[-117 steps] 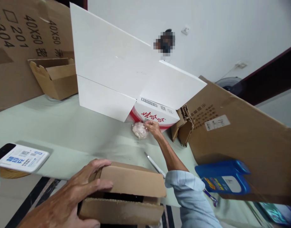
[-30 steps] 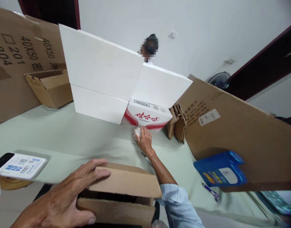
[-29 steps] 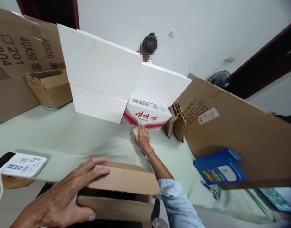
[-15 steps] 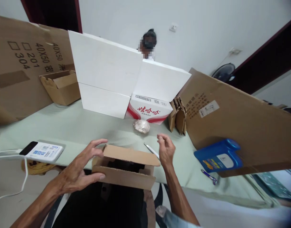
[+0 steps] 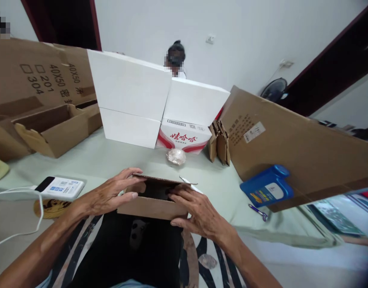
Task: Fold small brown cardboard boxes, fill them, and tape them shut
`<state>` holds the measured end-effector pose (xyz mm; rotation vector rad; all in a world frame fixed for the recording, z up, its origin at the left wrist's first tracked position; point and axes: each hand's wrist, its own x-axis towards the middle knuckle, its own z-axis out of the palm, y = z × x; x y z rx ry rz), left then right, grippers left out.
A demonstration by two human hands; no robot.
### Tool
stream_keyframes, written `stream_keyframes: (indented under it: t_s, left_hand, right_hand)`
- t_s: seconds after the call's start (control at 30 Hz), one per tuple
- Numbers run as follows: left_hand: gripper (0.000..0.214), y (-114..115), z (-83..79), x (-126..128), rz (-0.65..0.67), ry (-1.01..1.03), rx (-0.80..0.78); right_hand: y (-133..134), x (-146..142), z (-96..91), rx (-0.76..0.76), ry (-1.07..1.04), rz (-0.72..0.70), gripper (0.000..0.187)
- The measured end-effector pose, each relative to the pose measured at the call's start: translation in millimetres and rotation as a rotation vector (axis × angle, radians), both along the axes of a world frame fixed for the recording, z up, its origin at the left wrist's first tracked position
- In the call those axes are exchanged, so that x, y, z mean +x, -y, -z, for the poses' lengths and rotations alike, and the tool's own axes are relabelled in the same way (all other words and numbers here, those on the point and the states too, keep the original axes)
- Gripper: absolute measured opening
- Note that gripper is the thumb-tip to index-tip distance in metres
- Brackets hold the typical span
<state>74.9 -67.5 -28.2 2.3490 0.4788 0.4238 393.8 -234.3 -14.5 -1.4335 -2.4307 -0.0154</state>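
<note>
A small brown cardboard box (image 5: 150, 208) with its top open sits at the table's front edge, by my lap. My left hand (image 5: 117, 194) is at its left end, fingers on the rear flap and thumb by the front wall. My right hand (image 5: 198, 206) grips the right end, fingertips reaching inside and thumb outside the front wall. The inside is dark, so its contents cannot be made out. Just behind the right hand lies a slim white pen-like tool (image 5: 185, 181), partly covered. Farther back rests a shiny, clear crumpled lump (image 5: 175, 156).
Open cardboard boxes (image 5: 57, 136) stand at left. White boxes (image 5: 129, 92) and a red-and-white carton (image 5: 185, 138) form a barrier, with a person behind. Folded cardboard (image 5: 221, 144), a blue bottle (image 5: 266, 188) and a purple pen (image 5: 258, 212) are right; a corded white device (image 5: 63, 187) lies left.
My right hand has come down from beside the box onto its right end, fingers inside. My left hand has closed in on the left end. More open boxes show at left.
</note>
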Motion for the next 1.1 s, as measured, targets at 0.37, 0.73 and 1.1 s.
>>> stream_keyframes:
  t_s: [0.37, 0.73, 1.1]
  left_hand:
    - [0.080, -18.8, -9.9, -4.1, 0.032, -0.038, -0.146]
    - [0.082, -18.7, 15.6, -21.4, -0.018, 0.224, -0.412]
    - [0.056, 25.1, 32.3, -0.6, -0.619, 0.438, -0.670]
  right_hand:
    - [17.0, 22.5, 7.1, 0.260, -0.151, 0.071, 0.046]
    - [28.7, 5.7, 60.8, 0.267, -0.609, 0.324, 0.029]
    - [44.0, -32.0, 83.9, 0.296, -0.847, 0.623, 0.052]
